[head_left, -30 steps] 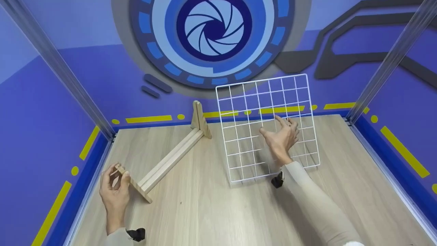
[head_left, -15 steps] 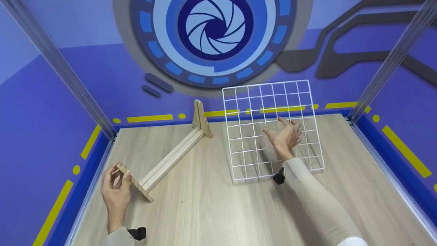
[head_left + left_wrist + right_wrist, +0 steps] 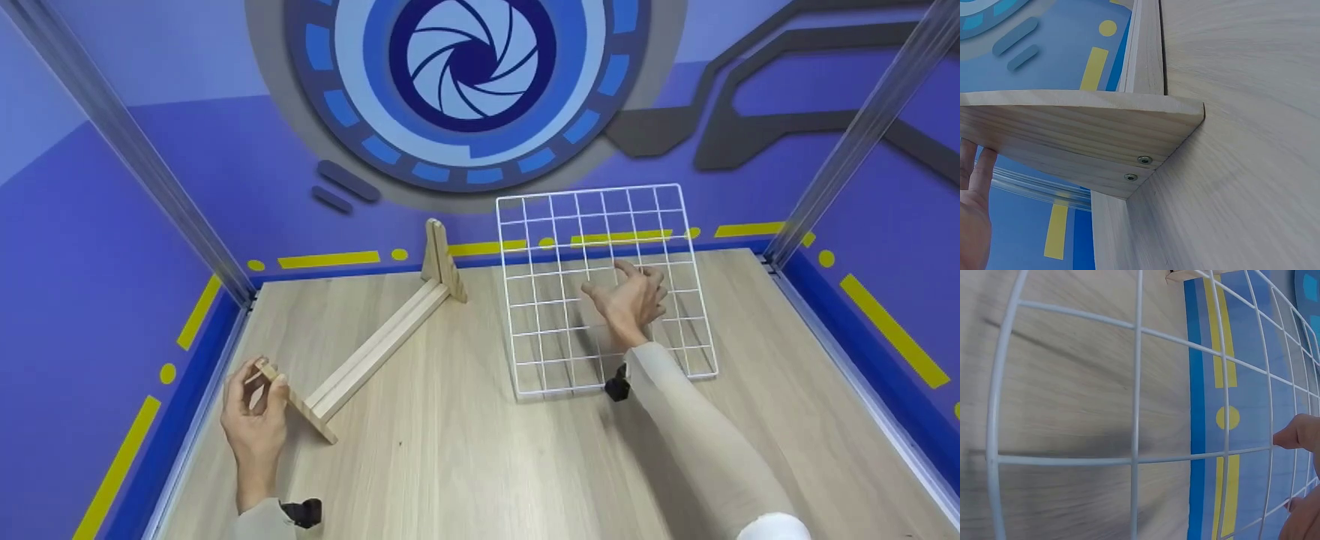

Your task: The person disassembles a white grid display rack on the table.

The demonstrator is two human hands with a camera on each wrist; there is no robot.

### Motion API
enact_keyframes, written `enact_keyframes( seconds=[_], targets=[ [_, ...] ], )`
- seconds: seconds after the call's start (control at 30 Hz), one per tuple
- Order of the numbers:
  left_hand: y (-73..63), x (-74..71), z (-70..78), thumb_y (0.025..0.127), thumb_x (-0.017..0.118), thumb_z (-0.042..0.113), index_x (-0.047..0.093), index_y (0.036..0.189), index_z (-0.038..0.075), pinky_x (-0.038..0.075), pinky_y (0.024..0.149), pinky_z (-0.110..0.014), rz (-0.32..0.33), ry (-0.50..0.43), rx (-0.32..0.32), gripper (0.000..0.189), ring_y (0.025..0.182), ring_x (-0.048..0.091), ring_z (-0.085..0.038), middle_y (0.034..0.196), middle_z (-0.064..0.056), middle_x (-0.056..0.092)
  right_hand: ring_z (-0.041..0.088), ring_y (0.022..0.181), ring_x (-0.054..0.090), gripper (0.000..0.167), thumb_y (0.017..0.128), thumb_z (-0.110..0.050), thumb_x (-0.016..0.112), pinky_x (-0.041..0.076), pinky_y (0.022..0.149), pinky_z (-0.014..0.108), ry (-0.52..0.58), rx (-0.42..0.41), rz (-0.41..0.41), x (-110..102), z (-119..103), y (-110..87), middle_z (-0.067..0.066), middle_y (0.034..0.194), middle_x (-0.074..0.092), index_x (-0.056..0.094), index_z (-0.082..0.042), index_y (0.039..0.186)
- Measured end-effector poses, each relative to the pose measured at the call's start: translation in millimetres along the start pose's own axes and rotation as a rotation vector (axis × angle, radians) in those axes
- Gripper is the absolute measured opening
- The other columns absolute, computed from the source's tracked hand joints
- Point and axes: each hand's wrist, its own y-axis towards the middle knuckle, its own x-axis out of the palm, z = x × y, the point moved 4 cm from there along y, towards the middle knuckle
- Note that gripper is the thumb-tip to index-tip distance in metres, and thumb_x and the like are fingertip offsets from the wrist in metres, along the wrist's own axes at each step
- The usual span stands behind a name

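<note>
In the head view, my left hand (image 3: pixel 253 435) pinches the upper tip of the near wooden end piece (image 3: pixel 300 405) of a wooden stand. That stand has a grooved rail (image 3: pixel 379 352) and a matching upright at the far end (image 3: pixel 442 262). Seen by the left wrist, the end piece (image 3: pixel 1072 132) bears two screws, and fingers (image 3: pixel 981 180) lie against it. To the right, my right hand (image 3: pixel 628 304) grips a white wire grid panel (image 3: pixel 589 191) by its middle wires, tilted back. The right wrist view shows its wires (image 3: pixel 1136 382) close up; some fingers are out of frame.
A light wood tabletop (image 3: pixel 450 465) lies under everything. Blue printed walls (image 3: pixel 187 180) enclose it at the back and sides, with metal posts (image 3: pixel 862 135) in the corners. The far upright stands near the back wall.
The wire grid panel has shifted slightly right, and its top edge has come down, with my right hand moving along. My left hand and the stand have stayed in place.
</note>
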Motion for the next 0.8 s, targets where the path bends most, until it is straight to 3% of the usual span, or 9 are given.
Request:
enact_keyframes(
  seconds=[0.43, 0.8],
  targets=[
    [-1.9, -0.7, 0.8, 0.096, 0.070, -0.013, 0.058, 0.144, -0.007, 0.054, 0.103, -0.010, -0.004, 0.027, -0.016, 0.050, 0.119, 0.064, -0.008, 0.127, 0.009, 0.060, 0.045, 0.139, 0.041, 0.078, 0.073, -0.041, 0.093, 0.035, 0.114, 0.062, -0.092, 0.029, -0.082, 3, 7, 1.8, 0.022, 0.155, 0.042, 0.068, -0.023, 0.145],
    [-0.3, 0.4, 0.1, 0.094, 0.070, -0.015, 0.058, 0.143, -0.010, 0.055, 0.103, -0.012, -0.004, -0.003, 0.014, 0.050, 0.117, 0.064, -0.009, 0.126, 0.009, 0.061, 0.047, 0.134, 0.044, 0.076, 0.071, -0.044, 0.094, 0.035, 0.111, 0.061, -0.121, 0.024, -0.063, 5, 14, 1.0, 0.023, 0.151, 0.046, 0.071, -0.023, 0.140]
  ],
)
